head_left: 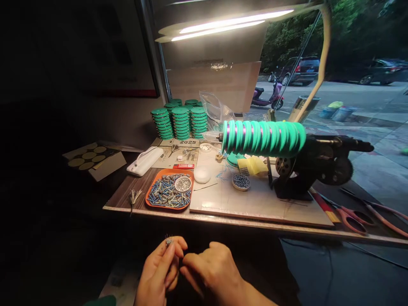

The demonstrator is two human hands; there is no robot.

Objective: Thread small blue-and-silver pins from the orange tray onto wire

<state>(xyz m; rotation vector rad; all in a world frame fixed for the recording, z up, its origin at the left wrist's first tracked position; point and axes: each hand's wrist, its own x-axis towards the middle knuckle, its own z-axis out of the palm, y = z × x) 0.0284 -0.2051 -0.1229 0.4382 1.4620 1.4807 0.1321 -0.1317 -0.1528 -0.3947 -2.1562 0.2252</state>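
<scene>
In front of the table's near edge, my left hand (162,270) pinches a small silvery piece (168,241) with thin dark wires sticking up, between thumb and forefinger. Close beside it on the right, my right hand (212,265) is closed, its fingers bent toward the left one; whatever its fingertips hold is hidden or too small to name. Beyond the hands, an orange tray (148,201) holds blue and grey sinkers and a round dish of small silvery parts (183,184). A round container of dark beads (241,182) stands on the pale board (223,204).
A black winding machine (296,182) carries a row of green spools (264,138). Stacked green discs (180,123) stand at the back. Pink-handled scissors (352,219) and pliers (387,212) lie right; a white case (145,161) lies left. A lit lamp (223,26) hangs above.
</scene>
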